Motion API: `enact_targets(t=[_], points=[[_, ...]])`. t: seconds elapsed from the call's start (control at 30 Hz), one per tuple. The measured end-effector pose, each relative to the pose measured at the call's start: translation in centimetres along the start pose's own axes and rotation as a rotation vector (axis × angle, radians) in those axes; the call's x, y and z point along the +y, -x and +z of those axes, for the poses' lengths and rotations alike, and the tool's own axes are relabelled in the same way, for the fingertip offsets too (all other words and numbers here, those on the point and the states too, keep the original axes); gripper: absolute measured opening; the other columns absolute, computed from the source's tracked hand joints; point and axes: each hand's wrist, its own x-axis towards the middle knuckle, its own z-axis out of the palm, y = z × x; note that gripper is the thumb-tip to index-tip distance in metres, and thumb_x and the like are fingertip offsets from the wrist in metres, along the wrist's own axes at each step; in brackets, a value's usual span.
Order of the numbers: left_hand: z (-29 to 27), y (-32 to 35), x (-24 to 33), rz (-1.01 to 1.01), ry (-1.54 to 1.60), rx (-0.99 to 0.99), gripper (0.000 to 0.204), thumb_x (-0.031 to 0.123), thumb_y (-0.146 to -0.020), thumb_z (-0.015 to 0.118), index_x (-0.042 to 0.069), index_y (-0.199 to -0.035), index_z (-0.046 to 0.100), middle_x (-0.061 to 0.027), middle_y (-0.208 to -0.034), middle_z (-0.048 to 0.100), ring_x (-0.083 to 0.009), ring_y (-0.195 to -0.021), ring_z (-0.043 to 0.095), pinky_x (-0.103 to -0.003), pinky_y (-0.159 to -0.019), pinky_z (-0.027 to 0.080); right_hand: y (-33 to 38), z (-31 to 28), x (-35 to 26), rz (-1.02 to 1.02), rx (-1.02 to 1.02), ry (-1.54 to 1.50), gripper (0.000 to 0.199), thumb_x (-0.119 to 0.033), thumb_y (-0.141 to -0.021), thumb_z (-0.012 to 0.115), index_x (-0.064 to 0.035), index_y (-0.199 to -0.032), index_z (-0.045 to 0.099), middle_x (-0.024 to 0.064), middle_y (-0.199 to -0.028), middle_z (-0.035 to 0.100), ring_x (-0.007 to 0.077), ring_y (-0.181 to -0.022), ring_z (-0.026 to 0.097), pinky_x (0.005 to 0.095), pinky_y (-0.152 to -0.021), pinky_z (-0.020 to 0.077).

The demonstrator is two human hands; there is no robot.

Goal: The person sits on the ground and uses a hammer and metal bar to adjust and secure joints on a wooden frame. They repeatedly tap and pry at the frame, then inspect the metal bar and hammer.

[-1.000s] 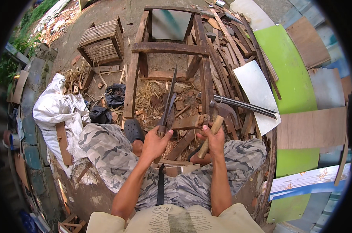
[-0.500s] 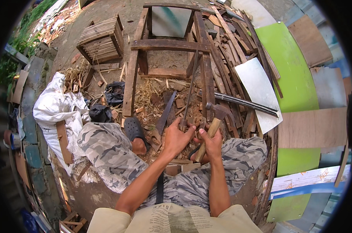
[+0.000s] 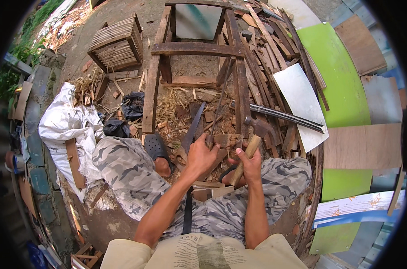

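My left hand (image 3: pixel 202 154) is closed round the lower end of a long thin dark rod (image 3: pixel 220 101), which slants up toward the crossbar of the wooden frame. In my right hand (image 3: pixel 249 165) is a hammer (image 3: pixel 245 162), gripped by its pale wooden handle with the dark metal head (image 3: pixel 262 127) pointing away from me. A short brown wood block (image 3: pixel 228 140) lies just beyond and between my hands. The upturned wooden frame (image 3: pixel 196 49) stands in front of me. A handsaw (image 3: pixel 194 127) rests on the ground left of the rod.
A slatted wooden crate (image 3: pixel 117 45) stands far left, with a white sack (image 3: pixel 69 121) nearer. Scrap wood (image 3: pixel 268 58) is piled right of the frame, beside a metal bar (image 3: pixel 282 118) and a white sheet (image 3: pixel 301 105). Green panels (image 3: pixel 336 76) lie farther right. Wood shavings cover the ground.
My hands have drawn slightly apart, the left one a little to the left and the right one to the right with the hammer. The wood block between them shows more fully.
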Motion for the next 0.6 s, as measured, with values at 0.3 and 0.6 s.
enact_targets(t=[0.3, 0.6], points=[[-0.3, -0.8, -4.2, -0.018, -0.128, 0.102, 0.028, 0.025, -0.089, 0.073, 0.0, -0.098, 0.063, -0.0244, -0.081, 0.069, -0.0429, -0.08, 0.069, -0.047, -0.07, 0.052, -0.9, -1.3, 0.2, -0.102, 0.094, 0.067, 0.029, -0.014, -0.098, 0.067, 0.0009, -0.116, 0.05, 0.0082, -0.103, 0.056, 0.0156, -0.085, 0.064, 0.0348, -0.066, 0.0674], [-1.1, -0.6, -3.4, -0.007, 0.2, 0.037, 0.055, 0.024, -0.083, 0.084, 0.003, -0.129, 0.065, -0.0049, -0.088, 0.074, -0.0146, -0.077, 0.066, -0.033, -0.072, 0.053, -0.5, -0.3, 0.8, -0.034, 0.048, -0.007, 0.033, -0.017, -0.097, 0.07, 0.001, -0.117, 0.051, 0.01, -0.109, 0.061, 0.0163, -0.087, 0.067, 0.0332, -0.066, 0.066]])
